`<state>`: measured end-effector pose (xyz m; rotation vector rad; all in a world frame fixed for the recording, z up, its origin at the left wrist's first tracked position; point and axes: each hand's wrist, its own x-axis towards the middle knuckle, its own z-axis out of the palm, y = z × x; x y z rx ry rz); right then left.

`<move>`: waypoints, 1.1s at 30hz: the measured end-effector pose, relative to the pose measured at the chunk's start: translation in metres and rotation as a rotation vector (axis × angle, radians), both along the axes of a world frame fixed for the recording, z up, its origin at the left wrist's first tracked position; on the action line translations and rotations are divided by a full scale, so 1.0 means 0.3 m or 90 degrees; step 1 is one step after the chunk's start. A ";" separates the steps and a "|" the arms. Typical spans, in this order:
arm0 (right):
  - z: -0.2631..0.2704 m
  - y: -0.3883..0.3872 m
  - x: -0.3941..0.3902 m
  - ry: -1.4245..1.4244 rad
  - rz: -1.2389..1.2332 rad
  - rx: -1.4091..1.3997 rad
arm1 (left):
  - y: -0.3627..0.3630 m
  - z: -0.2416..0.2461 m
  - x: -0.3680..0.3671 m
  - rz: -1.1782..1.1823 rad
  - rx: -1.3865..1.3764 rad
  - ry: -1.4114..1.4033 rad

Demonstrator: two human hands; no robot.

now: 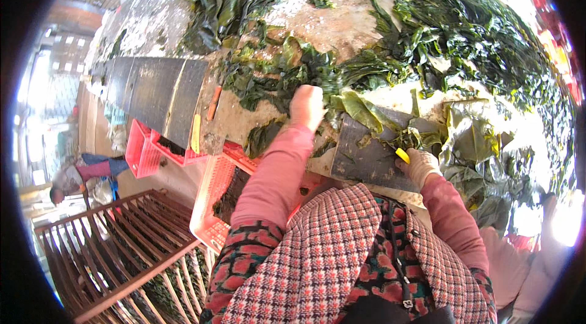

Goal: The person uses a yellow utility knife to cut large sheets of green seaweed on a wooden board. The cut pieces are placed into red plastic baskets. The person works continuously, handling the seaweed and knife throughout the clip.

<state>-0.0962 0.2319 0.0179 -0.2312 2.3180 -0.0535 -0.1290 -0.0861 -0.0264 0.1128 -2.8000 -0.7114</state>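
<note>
My left hand [307, 105], blurred, is closed on dark green seaweed [327, 74] that is blurred beside it; its fingertips are hidden. In my right hand [422, 167], which wears a pale glove, is a yellow-handled tool [403, 155]. Its working end cannot be made out. That hand is over the front edge of a dark board [366, 154], with cut pieces of seaweed just beyond. A broad, flat seaweed blade [471, 134] lies to its right. One yellowish-green frond [361, 106] stretches between my two hands.
Heaps of seaweed [439, 8] cover much of the table [341, 33]. At left are a dark panel [155, 90], a yellow handle [196, 134] and an orange handle [214, 103]. Red crates [201, 214] stand below the edge near a slatted wooden frame [137, 273]. Another person [91, 170] is farther left.
</note>
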 end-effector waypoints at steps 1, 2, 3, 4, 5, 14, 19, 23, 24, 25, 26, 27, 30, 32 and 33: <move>-0.003 0.001 -0.001 -0.002 -0.008 0.001 | -0.052 0.013 -0.005 0.023 0.098 0.060; -0.005 0.003 -0.002 -0.011 -0.024 -0.004 | -0.101 0.031 -0.010 0.037 0.182 0.179; -0.009 0.003 -0.003 -0.008 -0.026 -0.009 | -0.177 0.065 0.008 0.147 0.324 0.092; -0.013 0.005 -0.005 -0.005 -0.026 -0.014 | -0.257 0.102 0.018 0.187 0.551 0.120; -0.018 0.007 -0.006 -0.004 -0.024 -0.017 | -0.337 0.141 0.051 0.190 0.584 0.141; -0.050 0.007 -0.012 0.003 -0.033 0.016 | -0.635 0.094 0.055 0.164 0.100 -0.066; -0.052 0.001 -0.016 -0.024 -0.050 0.028 | -0.292 -0.010 0.042 -0.019 -0.160 -0.024; -0.053 0.002 -0.005 0.007 -0.041 0.039 | -0.282 0.063 -0.058 0.024 0.046 -0.165; -0.053 0.003 -0.002 0.011 -0.058 0.027 | -0.329 0.109 -0.064 0.062 0.282 -0.145; -0.053 0.004 0.001 0.015 -0.076 0.014 | -0.357 0.151 -0.069 0.125 0.562 -0.028; -0.052 0.004 0.001 0.022 -0.070 0.013 | -0.414 0.202 -0.055 0.050 0.735 0.069; -0.051 0.005 0.001 0.028 -0.063 0.012 | -0.482 0.250 -0.054 -0.022 0.759 0.118; -0.044 0.002 -0.006 0.010 -0.067 0.010 | -0.624 0.269 -0.042 0.042 0.940 0.093; -0.035 -0.004 -0.014 -0.021 -0.075 0.019 | -0.686 0.211 -0.048 0.203 0.832 -0.014; -0.029 -0.007 -0.017 -0.037 -0.097 0.027 | -0.708 0.179 -0.042 0.139 0.790 -0.013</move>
